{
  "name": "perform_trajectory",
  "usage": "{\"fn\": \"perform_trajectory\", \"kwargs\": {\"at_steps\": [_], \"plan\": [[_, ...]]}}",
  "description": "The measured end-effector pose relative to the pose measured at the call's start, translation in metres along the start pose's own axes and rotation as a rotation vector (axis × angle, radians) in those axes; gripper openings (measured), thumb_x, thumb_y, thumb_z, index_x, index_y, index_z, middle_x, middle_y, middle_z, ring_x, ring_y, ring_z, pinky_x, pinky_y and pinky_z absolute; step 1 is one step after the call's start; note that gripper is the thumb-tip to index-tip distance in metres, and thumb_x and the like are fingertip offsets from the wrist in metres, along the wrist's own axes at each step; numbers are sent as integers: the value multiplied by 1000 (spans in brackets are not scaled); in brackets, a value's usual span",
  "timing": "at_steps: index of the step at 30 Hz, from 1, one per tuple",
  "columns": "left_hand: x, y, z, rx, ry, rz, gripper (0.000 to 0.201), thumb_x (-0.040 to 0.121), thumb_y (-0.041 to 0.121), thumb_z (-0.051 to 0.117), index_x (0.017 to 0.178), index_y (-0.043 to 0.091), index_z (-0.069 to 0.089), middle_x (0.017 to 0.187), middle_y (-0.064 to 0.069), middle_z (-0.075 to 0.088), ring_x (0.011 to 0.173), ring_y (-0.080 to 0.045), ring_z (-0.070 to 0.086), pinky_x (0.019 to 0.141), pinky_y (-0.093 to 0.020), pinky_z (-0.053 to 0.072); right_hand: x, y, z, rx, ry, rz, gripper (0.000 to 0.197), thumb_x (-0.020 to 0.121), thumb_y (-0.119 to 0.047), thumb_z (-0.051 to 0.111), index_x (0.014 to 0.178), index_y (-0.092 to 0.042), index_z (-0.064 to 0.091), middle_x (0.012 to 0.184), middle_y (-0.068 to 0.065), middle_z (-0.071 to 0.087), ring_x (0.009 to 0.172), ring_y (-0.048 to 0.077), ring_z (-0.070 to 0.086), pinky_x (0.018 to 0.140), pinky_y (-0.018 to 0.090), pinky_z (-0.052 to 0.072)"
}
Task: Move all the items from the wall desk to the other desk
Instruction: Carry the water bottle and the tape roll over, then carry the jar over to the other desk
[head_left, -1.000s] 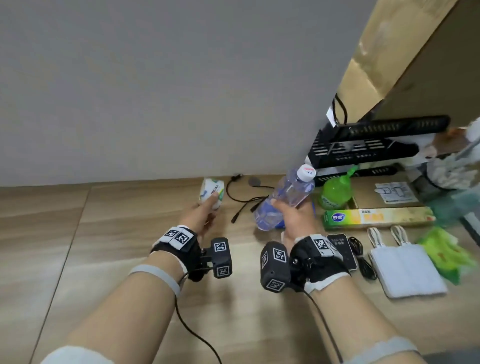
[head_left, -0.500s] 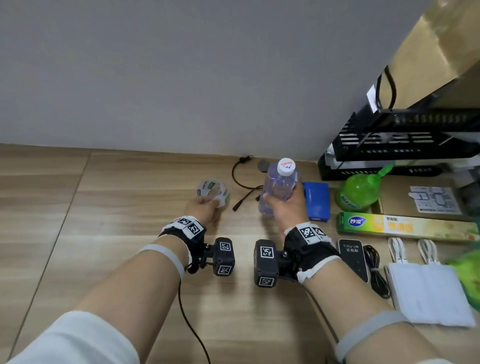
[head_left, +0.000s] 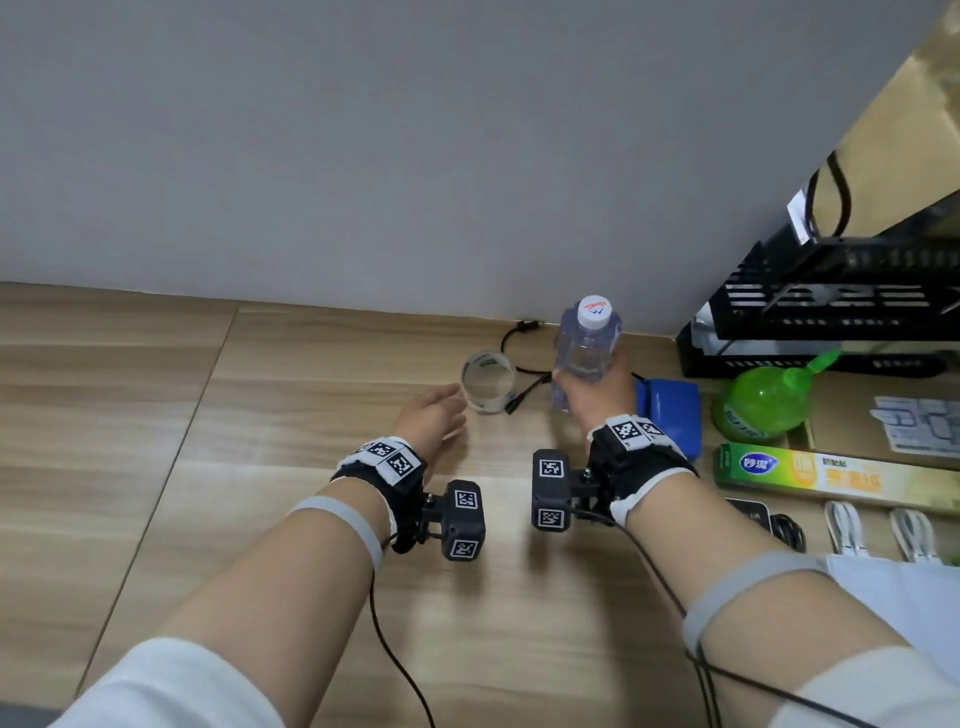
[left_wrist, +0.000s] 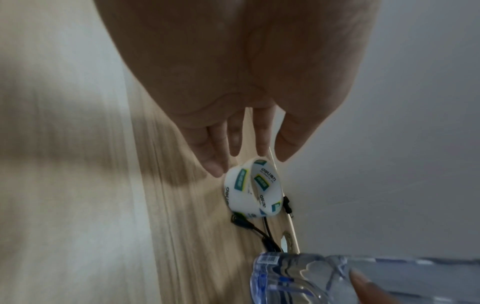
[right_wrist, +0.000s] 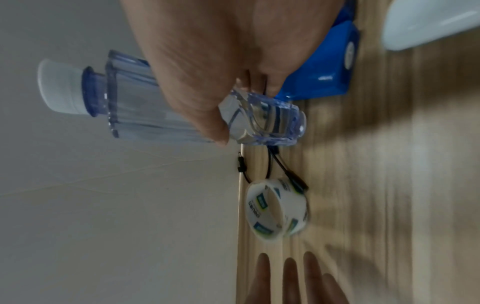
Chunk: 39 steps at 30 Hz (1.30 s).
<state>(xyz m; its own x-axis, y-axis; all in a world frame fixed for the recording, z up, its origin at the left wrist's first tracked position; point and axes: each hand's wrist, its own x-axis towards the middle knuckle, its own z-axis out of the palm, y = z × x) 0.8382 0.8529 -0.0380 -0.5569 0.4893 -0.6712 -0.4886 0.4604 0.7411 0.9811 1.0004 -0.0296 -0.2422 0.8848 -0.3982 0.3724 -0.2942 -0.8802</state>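
A roll of clear tape (head_left: 488, 382) with a white printed core lies flat on the wooden desk (head_left: 260, 467) near the wall. My left hand (head_left: 434, 415) hovers just short of it, fingers straight and holding nothing; in the left wrist view the fingertips (left_wrist: 215, 164) are beside the tape roll (left_wrist: 253, 189). My right hand (head_left: 592, 389) grips a clear water bottle (head_left: 587, 343) with a white cap, upright by the wall. The right wrist view shows the thumb wrapped over the water bottle (right_wrist: 145, 111), whose base is at the desk, and the tape roll (right_wrist: 276, 207).
A black cable (head_left: 519, 358) lies behind the tape. To the right of the bottle are a blue box (head_left: 667, 410), a green spray bottle (head_left: 763, 400), a long green-yellow box (head_left: 831, 470), a black rack (head_left: 831, 317), a dark phone (head_left: 748, 512) and white chargers (head_left: 883, 530).
My left hand has let go of the tape roll, which now lies on the desk, and drawn back a little. The bottle has gone from tilted to upright, closer to the wall.
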Motion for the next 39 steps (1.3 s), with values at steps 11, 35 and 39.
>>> {"fn": "perform_trajectory", "kwargs": {"at_steps": [11,35,39], "plan": [[-59,33,-115,-174,24,97,25,98,10,52,120,12,62,121,-8,65,108,-23,66,82,-31,56,-84,-28,89,-48,-61,243,20,78,-20,60,93,-10,53,92,13,59,83,27,58,87,45,54],[-285,30,-711,-797,491,436,13,97,15,53,104,11,63,84,0,68,73,-15,64,65,-27,51,-524,-153,556,153,-818,116,14,93,-2,51,94,-5,64,83,8,64,79,21,61,76,30,53],[-271,34,-768,-764,541,421,12,96,13,54,96,11,66,80,0,67,70,-15,63,64,-26,52,-538,-156,622,176,-822,154,17,91,1,48,88,-7,63,78,6,61,69,18,58,68,27,49]]}}
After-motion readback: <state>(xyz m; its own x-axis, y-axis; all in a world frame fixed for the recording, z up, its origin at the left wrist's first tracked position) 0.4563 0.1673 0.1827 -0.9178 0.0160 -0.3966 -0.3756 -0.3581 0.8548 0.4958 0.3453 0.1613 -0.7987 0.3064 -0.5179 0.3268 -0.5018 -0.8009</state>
